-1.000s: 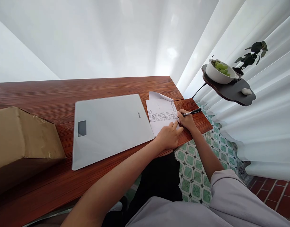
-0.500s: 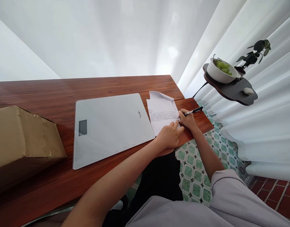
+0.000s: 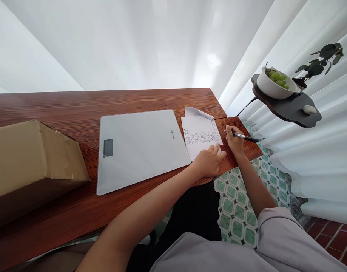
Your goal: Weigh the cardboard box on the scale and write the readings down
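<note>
White paper (image 3: 196, 150) on the right end of the desk (image 3: 150, 99), the top sheet curled back at the far edge. Across the middle, close rows of small dark handwriting, with a ringed mark at the left margin; too small to read. Below the rows, blank white.

Of the two hands, the left hand (image 3: 208, 160) on the paper's lower right part, fingers spread and grasping nothing. The right hand (image 3: 234, 143) just right of the sheet, over bare wood, clasped around a black pen (image 3: 247, 138) with a pale band on the barrel.

Close by on the left, a flat pale-grey panel (image 3: 142, 151) with a dark rectangle (image 3: 108, 147) and a sideways word near the right edge, perhaps beginning "TU", otherwise unclear. Farther left, a brown cardboard box (image 3: 64, 155) at a tilt to the view.

Reddish-brown, streaked grain along the desk. Beyond it, white curtains (image 3: 128, 45). At far right, a dark wavy-edged stand (image 3: 298, 109) bearing a white bowl (image 3: 271, 86) of green grapes (image 3: 278, 78), a leafy plant (image 3: 316, 68) and a pale, rounded object (image 3: 309, 110). Underneath, green-and-white patterned floor tiles (image 3: 228, 204).
</note>
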`<state>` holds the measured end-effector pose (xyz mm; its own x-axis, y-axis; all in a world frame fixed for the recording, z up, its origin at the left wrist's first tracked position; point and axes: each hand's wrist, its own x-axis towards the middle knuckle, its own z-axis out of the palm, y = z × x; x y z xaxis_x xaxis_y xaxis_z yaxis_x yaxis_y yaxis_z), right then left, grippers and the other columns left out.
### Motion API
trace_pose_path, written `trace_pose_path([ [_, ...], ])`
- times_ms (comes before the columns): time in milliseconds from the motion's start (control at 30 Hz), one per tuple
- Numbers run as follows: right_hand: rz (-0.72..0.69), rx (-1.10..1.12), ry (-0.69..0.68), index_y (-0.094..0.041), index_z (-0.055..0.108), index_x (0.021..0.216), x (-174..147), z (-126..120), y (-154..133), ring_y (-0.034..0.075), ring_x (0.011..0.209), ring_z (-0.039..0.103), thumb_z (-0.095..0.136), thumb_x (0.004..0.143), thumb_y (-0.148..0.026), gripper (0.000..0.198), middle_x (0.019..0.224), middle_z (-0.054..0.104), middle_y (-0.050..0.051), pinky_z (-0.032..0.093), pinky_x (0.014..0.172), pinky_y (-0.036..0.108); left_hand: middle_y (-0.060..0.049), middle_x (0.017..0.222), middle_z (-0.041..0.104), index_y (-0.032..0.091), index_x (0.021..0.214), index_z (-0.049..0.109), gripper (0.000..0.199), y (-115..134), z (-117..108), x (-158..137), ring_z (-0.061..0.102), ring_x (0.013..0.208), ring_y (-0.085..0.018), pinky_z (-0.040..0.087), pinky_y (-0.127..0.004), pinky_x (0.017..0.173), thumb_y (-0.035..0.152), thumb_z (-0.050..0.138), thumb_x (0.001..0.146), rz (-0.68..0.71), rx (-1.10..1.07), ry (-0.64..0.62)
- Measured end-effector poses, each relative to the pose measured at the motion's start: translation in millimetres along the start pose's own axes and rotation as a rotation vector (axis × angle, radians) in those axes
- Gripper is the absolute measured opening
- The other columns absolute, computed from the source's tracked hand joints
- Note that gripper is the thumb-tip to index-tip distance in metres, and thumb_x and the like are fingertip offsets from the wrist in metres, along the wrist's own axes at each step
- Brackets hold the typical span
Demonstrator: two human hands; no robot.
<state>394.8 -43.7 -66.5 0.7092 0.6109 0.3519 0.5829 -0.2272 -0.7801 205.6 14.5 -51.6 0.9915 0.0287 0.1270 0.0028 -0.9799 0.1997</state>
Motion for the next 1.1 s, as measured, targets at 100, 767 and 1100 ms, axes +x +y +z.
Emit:
trace_pose_path([
  [100,-0.015,-0.029,0.028,-0.021,0.063,0.084,1.3,-0.7,-0.7,0.017,0.06,0.057,0.059,0.089,-0.058,0.038,0.067,0.061,0.001,0.049,0.064,0.031,-0.022,0.15,0.038,0.015,0.117,0.05,0.03,0.7,-0.4,-1.5,0.054,0.107,-0.03,0.048,-0.035,0.065,0.026,0.042,0.089,-0.005,0.018,0.009],
  [767,0.084,-0.156,-0.199,-0.017,0.076,0.1,39.6,41.1,-14.4,0.02,0.07,0.068,0.073,0.071,-0.026,0.03,0.072,0.072,0.002,0.054,0.082,0.035,-0.01,0.102,0.05,0.016,0.109,0.05,0.021,3.5,6.8,-4.0,0.047,0.087,-0.023,0.026,-0.034,0.053,0.025,0.043,0.09,-0.009,-0.005,0.059],
  [1100,0.01,-0.157,-0.033,-0.018,0.069,0.09,40.5,44.7,-7.5,0.022,0.071,0.061,0.044,0.091,-0.039,0.032,0.072,0.067,0.004,0.046,0.077,0.035,-0.009,0.102,0.052,0.016,0.107,0.049,0.019,2.7,9.2,-4.1,0.048,0.086,-0.023,0.024,-0.034,0.052,0.026,0.043,0.092,0.027,0.056,0.071],
])
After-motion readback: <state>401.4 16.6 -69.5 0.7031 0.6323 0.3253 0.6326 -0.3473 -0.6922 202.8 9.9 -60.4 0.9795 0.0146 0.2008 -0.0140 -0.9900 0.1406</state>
